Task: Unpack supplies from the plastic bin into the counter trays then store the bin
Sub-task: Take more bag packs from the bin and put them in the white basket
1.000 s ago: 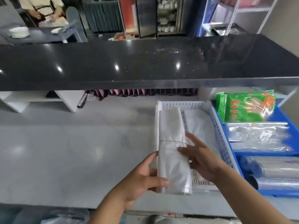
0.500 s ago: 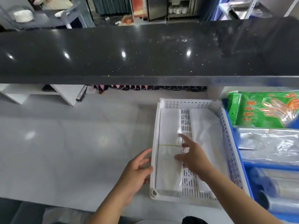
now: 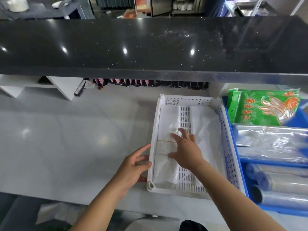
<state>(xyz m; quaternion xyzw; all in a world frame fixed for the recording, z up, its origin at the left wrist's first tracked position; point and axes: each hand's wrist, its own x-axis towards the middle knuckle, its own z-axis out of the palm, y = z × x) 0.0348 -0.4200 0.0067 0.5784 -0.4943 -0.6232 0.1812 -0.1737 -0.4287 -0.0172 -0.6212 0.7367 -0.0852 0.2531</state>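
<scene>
A white tray (image 3: 226,147) with perforated walls sits on the grey counter (image 3: 66,139) at about 4 o'clock from the view's centre. Inside it lie two stacks of clear bags: the left stack (image 3: 165,129), bound across by a thin rubber band (image 3: 164,140), and the right stack (image 3: 205,130).

The right hand (image 3: 185,147) lies spread flat on the left stack, fingers straight, pressing down and pinching nothing. The left hand (image 3: 133,165), fingers extended and relaxed, touches the tray's outer left wall at 9 o'clock of the tray.

Just beside the tray at 3 o'clock stands a blue tray (image 3: 233,130) holding a green glove pack (image 3: 260,107) printed with orange hands and the characters "一次性手套", clear film sheets (image 3: 270,144), and film rolls (image 3: 280,184).
</scene>
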